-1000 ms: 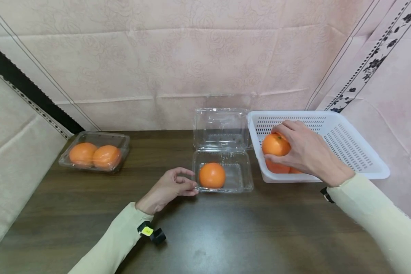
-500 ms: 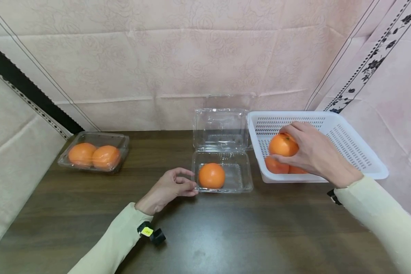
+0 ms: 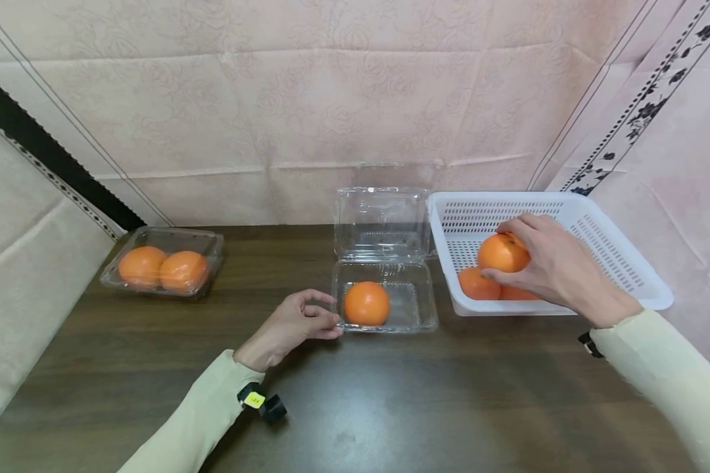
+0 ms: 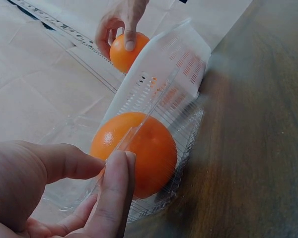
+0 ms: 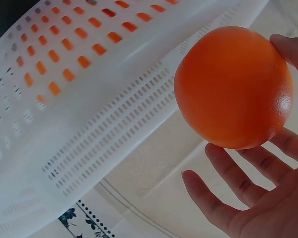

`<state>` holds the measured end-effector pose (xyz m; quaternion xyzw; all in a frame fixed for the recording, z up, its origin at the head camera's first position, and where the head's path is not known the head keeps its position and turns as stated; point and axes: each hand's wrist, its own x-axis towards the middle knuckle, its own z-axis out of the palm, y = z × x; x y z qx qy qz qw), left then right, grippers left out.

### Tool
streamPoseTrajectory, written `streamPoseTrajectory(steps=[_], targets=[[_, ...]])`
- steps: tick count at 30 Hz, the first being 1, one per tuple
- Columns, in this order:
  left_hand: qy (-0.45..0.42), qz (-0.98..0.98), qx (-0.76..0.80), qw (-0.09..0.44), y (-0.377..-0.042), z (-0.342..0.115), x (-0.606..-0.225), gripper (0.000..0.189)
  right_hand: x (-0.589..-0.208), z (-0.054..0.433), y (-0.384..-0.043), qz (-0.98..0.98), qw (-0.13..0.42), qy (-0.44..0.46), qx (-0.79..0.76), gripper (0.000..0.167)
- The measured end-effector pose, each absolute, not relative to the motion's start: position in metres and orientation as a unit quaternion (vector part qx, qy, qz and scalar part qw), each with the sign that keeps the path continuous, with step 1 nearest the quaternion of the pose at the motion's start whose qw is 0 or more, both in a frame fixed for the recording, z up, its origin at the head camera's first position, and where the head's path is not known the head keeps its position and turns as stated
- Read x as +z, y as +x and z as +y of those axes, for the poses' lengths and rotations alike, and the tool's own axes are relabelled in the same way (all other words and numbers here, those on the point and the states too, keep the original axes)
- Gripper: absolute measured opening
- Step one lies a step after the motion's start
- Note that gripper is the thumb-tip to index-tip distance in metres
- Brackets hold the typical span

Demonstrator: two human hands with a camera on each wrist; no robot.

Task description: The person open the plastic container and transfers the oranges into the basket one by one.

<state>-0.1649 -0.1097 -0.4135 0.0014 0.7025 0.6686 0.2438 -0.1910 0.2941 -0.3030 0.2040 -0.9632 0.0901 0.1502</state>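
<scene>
Gripping one orange, the right hand is at the white basket, middle right; the left hand pinches a clear clamshell, centre.

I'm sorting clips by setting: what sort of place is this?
Probably an indoor work corner, though little of the room shows: a dark table, creased patterned cloth around it, and a basket of oranges.

On dark brown wood-grain table: closed clear rectangular plastic box left, open clear plastic clamshell centre, white perforated rectangular plastic basket right.
</scene>
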Motion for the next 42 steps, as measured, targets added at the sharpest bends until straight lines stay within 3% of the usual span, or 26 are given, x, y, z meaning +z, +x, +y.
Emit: streamPoseTrajectory(steps=[13,18,24,42], targets=[[0.013,0.698,0.673,0.245,-0.165,-0.108,-0.414,0.048,-0.311,0.314,-0.189,-0.953,0.186,0.216,0.107,0.037],[0.009,0.699,0.673,0.244,-0.164,-0.107,-0.413,0.047,-0.313,0.321,-0.188,-0.952,0.192,0.218,0.095,0.042],[0.005,0.701,0.671,0.242,-0.163,-0.108,-0.413,0.047,-0.314,0.330,-0.188,-0.970,0.151,0.171,0.082,0.056],[0.005,0.697,0.674,0.245,-0.164,-0.110,-0.414,0.047,-0.315,0.352,-0.192,-0.980,0.137,0.133,0.054,0.061]])
